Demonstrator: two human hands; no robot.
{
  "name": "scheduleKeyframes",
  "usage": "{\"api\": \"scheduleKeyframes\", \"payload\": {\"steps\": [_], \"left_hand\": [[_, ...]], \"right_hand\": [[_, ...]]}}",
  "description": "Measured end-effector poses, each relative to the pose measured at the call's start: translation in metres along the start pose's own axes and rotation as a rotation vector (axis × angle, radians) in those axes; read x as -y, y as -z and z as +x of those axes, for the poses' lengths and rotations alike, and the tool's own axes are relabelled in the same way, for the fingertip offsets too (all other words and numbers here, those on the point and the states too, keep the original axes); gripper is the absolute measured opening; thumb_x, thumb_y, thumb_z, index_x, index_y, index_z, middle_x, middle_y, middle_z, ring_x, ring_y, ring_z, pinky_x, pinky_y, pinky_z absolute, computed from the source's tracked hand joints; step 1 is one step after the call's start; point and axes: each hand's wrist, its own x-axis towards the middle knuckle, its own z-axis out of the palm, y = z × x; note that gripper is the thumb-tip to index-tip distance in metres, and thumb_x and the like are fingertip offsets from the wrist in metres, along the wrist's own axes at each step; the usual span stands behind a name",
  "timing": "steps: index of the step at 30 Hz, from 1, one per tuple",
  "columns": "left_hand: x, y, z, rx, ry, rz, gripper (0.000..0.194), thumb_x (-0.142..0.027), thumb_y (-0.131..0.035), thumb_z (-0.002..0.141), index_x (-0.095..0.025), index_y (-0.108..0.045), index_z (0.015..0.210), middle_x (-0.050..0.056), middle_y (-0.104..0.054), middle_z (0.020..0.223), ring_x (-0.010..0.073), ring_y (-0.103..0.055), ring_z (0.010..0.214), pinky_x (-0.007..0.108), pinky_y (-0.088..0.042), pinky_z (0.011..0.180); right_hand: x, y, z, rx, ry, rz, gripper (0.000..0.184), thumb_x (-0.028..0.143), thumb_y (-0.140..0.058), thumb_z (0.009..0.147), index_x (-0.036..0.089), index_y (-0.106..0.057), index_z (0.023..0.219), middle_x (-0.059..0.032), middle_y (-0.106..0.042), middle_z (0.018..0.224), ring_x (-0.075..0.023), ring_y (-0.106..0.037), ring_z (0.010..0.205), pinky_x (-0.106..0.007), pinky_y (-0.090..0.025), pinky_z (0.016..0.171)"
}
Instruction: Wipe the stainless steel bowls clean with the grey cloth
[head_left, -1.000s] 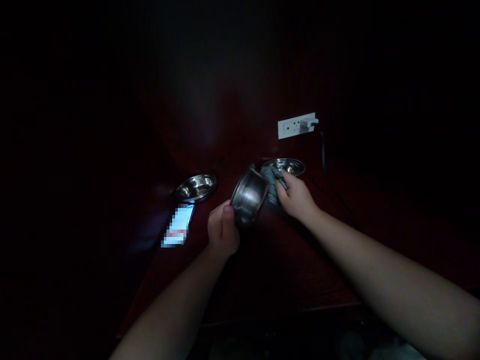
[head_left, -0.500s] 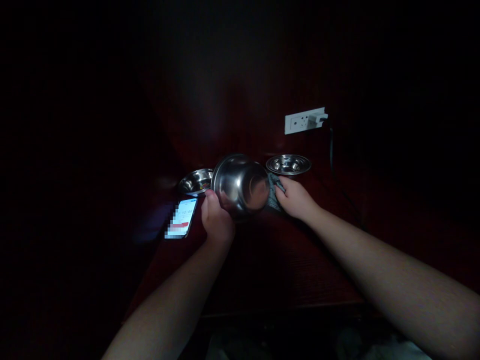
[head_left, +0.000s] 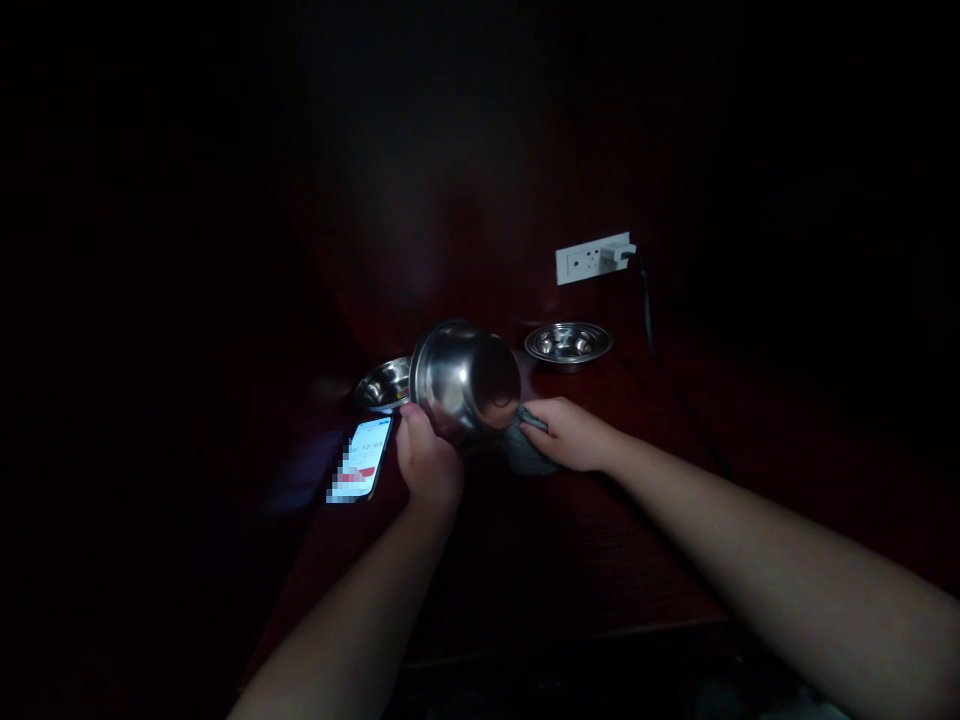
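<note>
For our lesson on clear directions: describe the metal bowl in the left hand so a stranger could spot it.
Start at the dark red table and find the left hand. That hand holds the metal bowl, base toward the cloth in the right hand. Unlike the two shallower dishes standing on the table open side up, it is tipped sideways.

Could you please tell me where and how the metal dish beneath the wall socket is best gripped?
The metal dish is probably best pinched at its near rim from above and below, coming from the front: it sits upright, its rim flares beyond the body, and the wall rises behind it.
</note>
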Motion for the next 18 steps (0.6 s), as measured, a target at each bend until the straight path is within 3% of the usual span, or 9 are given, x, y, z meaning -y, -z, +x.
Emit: {"api": "scheduleKeyframes", "payload": {"steps": [6,15,18], "left_hand": [[-0.008,0.002,-0.004,0.174,-0.001,0.037,0.046,-0.053,-0.039,0.092,-0.018,-0.065,0.077,0.006,-0.067,0.075,0.0187,-0.063,0.072,0.028,-0.049,0.067],[0.004,0.006,-0.003,0.421,-0.253,0.084,0.049,-0.055,-0.036,0.092,-0.017,-0.065,0.080,0.005,-0.067,0.076,0.0166,-0.060,0.069,0.027,-0.048,0.063],[0.007,0.008,-0.001,0.515,-0.279,0.129,0.040,-0.049,-0.042,0.092,-0.016,-0.065,0.083,0.003,-0.067,0.077,0.0150,-0.061,0.069,0.025,-0.047,0.063]], "right_hand": [[0.014,0.000,-0.003,0.102,0.052,0.089,0.019,0.017,-0.047,0.083,0.020,-0.045,0.065,0.0037,-0.051,0.061,-0.0097,-0.045,0.055,-0.022,-0.033,0.053],[0.021,-0.001,-0.005,0.149,0.068,0.201,0.014,0.013,-0.048,0.078,0.018,-0.051,0.065,0.0034,-0.054,0.061,-0.0091,-0.049,0.055,-0.021,-0.036,0.052],[0.019,0.000,-0.004,0.142,0.042,0.226,0.014,0.012,-0.048,0.074,0.018,-0.048,0.062,0.0050,-0.049,0.056,-0.0081,-0.045,0.052,-0.020,-0.033,0.049]]}}
